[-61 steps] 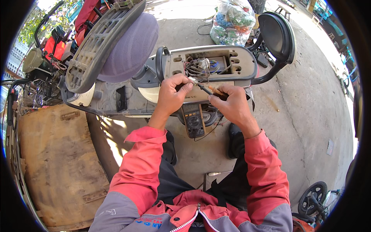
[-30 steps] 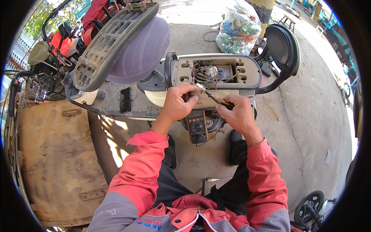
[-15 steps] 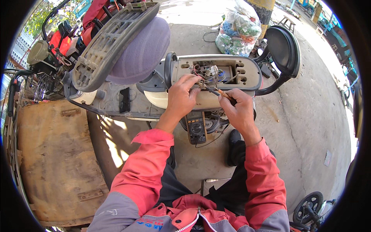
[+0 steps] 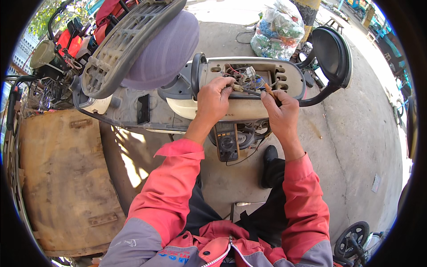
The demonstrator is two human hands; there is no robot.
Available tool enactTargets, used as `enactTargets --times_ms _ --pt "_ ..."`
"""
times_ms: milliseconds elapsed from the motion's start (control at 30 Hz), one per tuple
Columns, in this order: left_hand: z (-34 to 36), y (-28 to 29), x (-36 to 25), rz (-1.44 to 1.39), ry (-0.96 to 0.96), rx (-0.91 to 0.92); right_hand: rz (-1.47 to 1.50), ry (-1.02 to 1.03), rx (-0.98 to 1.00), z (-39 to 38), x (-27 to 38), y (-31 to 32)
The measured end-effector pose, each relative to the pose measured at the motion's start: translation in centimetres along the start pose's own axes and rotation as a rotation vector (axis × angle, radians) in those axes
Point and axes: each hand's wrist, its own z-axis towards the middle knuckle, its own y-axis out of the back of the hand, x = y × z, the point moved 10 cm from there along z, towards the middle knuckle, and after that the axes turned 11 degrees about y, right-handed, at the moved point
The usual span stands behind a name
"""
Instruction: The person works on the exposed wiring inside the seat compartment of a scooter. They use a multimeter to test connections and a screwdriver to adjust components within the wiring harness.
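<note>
My left hand (image 4: 213, 100) pinches a small pale connector (image 4: 238, 88) among the tangled wires (image 4: 247, 78) in the open compartment of a cream scooter body (image 4: 209, 66). My right hand (image 4: 282, 109) grips an orange-and-dark handled tool (image 4: 268, 89) whose dark length points left toward that connector; its tip is too small to make out. A multimeter (image 4: 227, 141) with dangling leads hangs below the body. A dark phone (image 4: 143, 109) lies on the footboard (image 4: 122, 109).
A lifted seat (image 4: 124, 44) with purple cushion leans at left beside other vehicles. A padded backrest (image 4: 331, 58) stands at right. Beyond are a bag of scrap (image 4: 275, 31) and striped pillar (image 4: 307, 11). A plywood board (image 4: 66, 178) lies at left, a small wheel (image 4: 356, 240) lower right.
Both hands have moved up and a little to the right, carrying the connector and tool from the compartment's front edge onto the wires inside it.
</note>
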Motion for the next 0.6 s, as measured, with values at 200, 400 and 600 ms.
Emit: enactTargets --times_ms 200,400,600 --pt "0.5 -0.2 0.9 -0.064 0.128 0.006 0.018 -0.052 -0.049 0.4 -0.9 0.7" --pt "0.6 -0.2 1.1 -0.080 0.096 -0.007 0.061 -0.138 -0.091 0.5 -2.2 1.0" --pt "0.6 -0.4 1.5 -0.082 0.092 -0.012 0.129 -0.206 -0.094 0.5 -3.9 1.0"
